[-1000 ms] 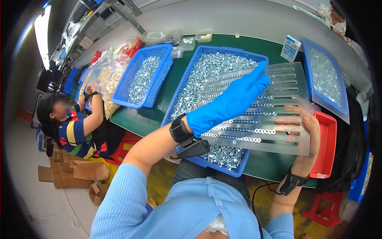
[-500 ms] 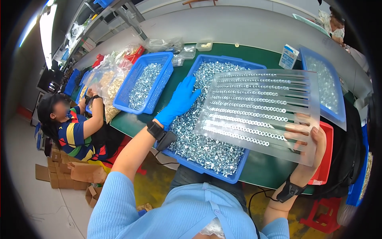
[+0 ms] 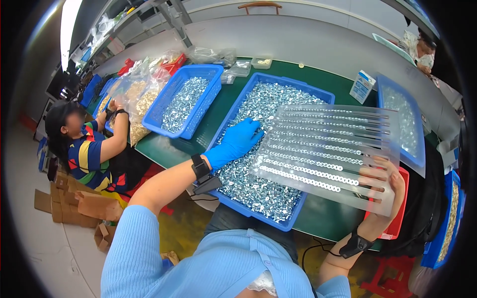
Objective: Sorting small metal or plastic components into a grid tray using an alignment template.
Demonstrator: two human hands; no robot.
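Left hand point(image 3: 237, 142) has dropped flat, grip wide, onto the screws point(image 3: 258, 124); right hand point(image 3: 385, 180) still grips the slotted tray point(image 3: 328, 149)

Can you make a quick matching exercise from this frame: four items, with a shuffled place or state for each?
Items:
1. left hand
2. right hand
3. clear slotted tray
4. small white box

Places or states:
A. standing on the green table, beyond the big blue bin
B. bare, gripping the clear tray's near right edge
C. blue-gloved, resting on the metal parts in the big blue bin
D. held tilted above the bin, rows of small parts in its grooves

Pairs: 1-C, 2-B, 3-D, 4-A
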